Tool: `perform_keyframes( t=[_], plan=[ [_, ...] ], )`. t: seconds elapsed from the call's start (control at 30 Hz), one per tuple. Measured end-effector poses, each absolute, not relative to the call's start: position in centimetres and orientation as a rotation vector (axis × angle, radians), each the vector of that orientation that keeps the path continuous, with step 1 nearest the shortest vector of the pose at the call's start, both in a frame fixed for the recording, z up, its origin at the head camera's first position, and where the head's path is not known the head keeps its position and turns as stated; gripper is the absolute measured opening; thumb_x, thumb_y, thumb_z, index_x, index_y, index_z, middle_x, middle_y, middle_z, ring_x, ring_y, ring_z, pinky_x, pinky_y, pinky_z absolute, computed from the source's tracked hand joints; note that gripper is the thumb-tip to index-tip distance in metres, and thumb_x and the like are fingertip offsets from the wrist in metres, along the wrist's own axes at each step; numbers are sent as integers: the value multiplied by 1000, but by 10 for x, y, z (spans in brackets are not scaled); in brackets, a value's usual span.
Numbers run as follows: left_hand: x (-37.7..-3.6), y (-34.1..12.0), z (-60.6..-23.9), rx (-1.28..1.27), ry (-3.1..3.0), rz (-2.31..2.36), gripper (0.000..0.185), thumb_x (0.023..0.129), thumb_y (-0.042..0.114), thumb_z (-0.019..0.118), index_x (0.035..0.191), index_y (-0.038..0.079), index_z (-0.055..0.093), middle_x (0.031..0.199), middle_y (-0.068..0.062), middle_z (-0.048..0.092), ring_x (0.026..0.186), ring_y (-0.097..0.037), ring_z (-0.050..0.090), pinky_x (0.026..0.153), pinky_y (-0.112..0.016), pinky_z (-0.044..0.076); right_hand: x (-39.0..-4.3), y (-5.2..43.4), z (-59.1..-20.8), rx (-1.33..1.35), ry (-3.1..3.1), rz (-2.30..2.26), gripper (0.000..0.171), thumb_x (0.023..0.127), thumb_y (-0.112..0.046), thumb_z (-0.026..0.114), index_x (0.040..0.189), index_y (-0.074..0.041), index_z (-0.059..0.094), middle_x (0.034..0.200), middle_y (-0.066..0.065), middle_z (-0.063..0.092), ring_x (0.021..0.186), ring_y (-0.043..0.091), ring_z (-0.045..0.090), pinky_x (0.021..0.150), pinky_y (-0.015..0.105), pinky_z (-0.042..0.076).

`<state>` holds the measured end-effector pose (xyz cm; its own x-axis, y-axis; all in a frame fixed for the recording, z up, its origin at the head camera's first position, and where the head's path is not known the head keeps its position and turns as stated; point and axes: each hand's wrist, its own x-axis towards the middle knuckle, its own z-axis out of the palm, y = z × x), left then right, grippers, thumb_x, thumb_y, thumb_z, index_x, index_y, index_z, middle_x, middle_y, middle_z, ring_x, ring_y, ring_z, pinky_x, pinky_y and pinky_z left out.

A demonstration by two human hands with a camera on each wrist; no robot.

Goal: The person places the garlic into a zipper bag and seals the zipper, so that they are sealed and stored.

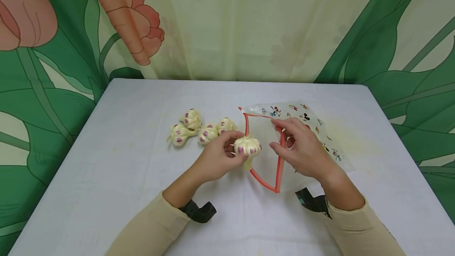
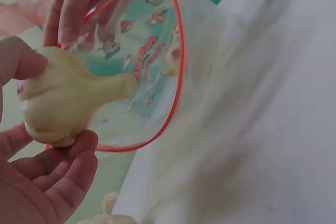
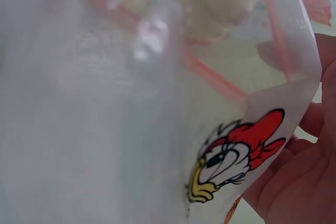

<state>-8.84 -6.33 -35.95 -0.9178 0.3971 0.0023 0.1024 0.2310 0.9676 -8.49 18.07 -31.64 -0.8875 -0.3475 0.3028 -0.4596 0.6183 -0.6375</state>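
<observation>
My left hand [image 1: 220,157] grips a garlic bulb [image 1: 247,146] between thumb and fingers at the mouth of a clear zip bag [image 1: 264,173]. In the left wrist view the garlic bulb [image 2: 63,95] has its stem pointing toward the bag's red-edged opening. The right hand [image 1: 305,149] holds the bag's red rim, thumb on one side and fingers on the other, so the mouth gapes wide. Printed cartoon figures cover the bag, one of them a duck in a red bow in the right wrist view, where part of the right hand [image 3: 299,177] shows behind the plastic.
Several more garlic bulbs [image 1: 207,133] lie in a cluster left of the bag. A white cloth [image 1: 124,161] covers the table. Behind it hangs a curtain [image 1: 249,31] printed with flowers and leaves. Black straps [image 1: 200,211] sit at both wrists.
</observation>
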Motion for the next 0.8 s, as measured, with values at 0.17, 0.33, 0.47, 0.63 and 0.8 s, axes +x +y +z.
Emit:
perform_keyframes(
  t=[0.17, 0.33, 0.47, 0.63, 0.8],
  plan=[
    [-91, -50, -358, 391, 2259, 1748, 52, 87, 14, 74, 135, 7, 56, 116, -7, 64, 87, -18, 63, 73, -29, 55, -85, 181, -316, 675, -2693, 1109, 53, 84, 0, 78, 134, 1, 59, 105, 9, 56, 82, 17, 52, 70, 21, 49],
    [-89, -41, -356, 334, 2260, 1742, 53, 89, 19, 76, 137, 9, 56, 125, -10, 63, 87, -17, 66, 73, -29, 55, -85, 180, -316, 673, -2696, 1114, 54, 85, 0, 78, 135, 1, 58, 107, 9, 56, 82, 17, 52, 70, 21, 49],
    [-89, -37, -355, 292, 2293, 1708, 56, 88, 24, 78, 137, 11, 56, 126, -10, 62, 90, -16, 66, 73, -28, 56, -85, 179, -315, 670, -2703, 1123, 54, 85, 0, 78, 135, 1, 58, 108, 12, 56, 82, 17, 52, 70, 23, 50],
    [-88, -35, -355, 256, 2314, 1681, 62, 87, 29, 80, 140, 11, 55, 132, -7, 60, 94, -14, 67, 75, -28, 57, -85, 179, -316, 671, -2701, 1106, 54, 85, 0, 78, 135, 2, 58, 108, 13, 57, 81, 17, 53, 70, 25, 51],
    [-86, -35, -355, 233, 2260, 1681, 67, 87, 29, 81, 144, 11, 51, 138, -10, 56, 101, -13, 68, 80, -30, 57, -85, 179, -315, 666, -2705, 1120, 51, 86, -1, 77, 133, 1, 59, 106, 11, 56, 80, 17, 52, 70, 23, 50]
  ],
)
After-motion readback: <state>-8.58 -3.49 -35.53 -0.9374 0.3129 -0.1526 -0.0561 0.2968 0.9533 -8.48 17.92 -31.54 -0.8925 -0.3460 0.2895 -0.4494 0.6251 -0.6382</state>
